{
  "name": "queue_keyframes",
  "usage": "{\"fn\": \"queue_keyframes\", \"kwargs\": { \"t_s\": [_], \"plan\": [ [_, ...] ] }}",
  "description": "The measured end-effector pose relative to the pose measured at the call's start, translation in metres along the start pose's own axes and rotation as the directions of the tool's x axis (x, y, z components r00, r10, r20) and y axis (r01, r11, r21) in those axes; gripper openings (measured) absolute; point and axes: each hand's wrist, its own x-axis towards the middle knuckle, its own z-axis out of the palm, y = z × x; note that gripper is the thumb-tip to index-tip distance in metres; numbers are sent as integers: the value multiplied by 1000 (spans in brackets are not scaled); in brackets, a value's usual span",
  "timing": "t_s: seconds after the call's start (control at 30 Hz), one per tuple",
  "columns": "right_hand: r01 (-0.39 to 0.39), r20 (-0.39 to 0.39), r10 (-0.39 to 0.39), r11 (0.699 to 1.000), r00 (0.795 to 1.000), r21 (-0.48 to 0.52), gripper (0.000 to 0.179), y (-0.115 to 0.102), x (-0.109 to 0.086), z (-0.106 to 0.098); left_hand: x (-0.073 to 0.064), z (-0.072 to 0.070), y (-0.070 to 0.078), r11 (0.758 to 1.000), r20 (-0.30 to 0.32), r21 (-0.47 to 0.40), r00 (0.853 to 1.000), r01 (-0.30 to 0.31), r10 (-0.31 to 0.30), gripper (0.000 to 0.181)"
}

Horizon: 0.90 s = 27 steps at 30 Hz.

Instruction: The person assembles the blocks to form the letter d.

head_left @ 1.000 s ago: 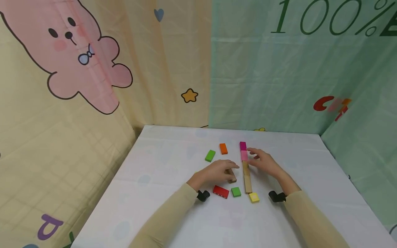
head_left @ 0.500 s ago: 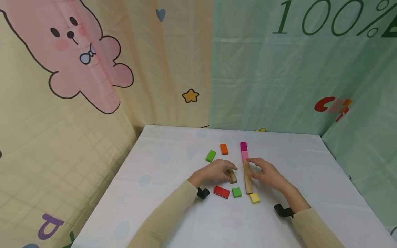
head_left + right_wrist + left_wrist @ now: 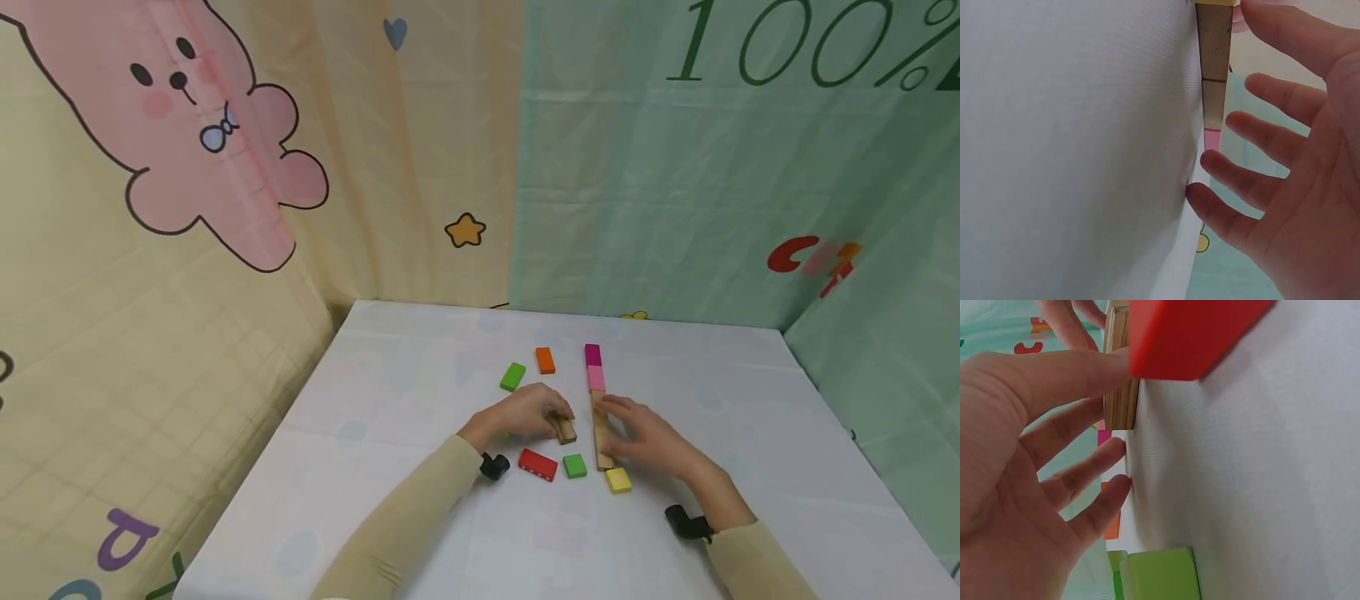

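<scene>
My left hand (image 3: 525, 410) pinches a wooden block (image 3: 564, 429) between thumb and fingers, just left of a row on the table; in the left wrist view the thumb lies against that wooden block (image 3: 1121, 403). The row runs from a magenta block (image 3: 592, 355) through a pink block (image 3: 596, 378) to wooden blocks (image 3: 602, 446) end to end. Along its right side is my right hand (image 3: 651, 439), fingers spread and loosely bent. In the right wrist view its thumb is close to the wooden blocks (image 3: 1214, 44); whether it touches them I cannot tell.
A red block (image 3: 537, 465), a green block (image 3: 574, 466) and a yellow block (image 3: 618, 480) lie on the near side. Farther back are a light green block (image 3: 513, 377) and an orange block (image 3: 545, 360). A white cloth covers the table (image 3: 420, 350).
My right hand has come nearer along the row, from beside the pink block to the wooden blocks. The left hand stays nearly in place, its wooden block showing a little more.
</scene>
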Motion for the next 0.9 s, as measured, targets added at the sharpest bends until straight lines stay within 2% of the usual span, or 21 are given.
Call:
{"fn": "queue_keyframes", "kwargs": {
  "t_s": [0.23, 0.6, 0.73, 0.9],
  "plan": [
    [-16, 37, 18, 999, 999, -30, 73, -3, -3, 0, 0, -2, 3, 993, 0, 114, 1000, 4, -4, 35],
    [-7, 43, 8, 1000, 999, -23, 74, -1, -5, 1, 3, 1, 1, 979, -4, 202, 1000, 15, -15, 32],
    [-7, 44, 8, 1000, 999, -29, 74, 0, -4, 1, 2, 1, 0, 980, -21, 196, 999, 36, -32, 30],
    [0, 36, 2, 999, 999, -35, 74, 0, -4, 1, -3, -1, 2, 986, -54, 143, 996, 82, -75, 28]
  ]
}}
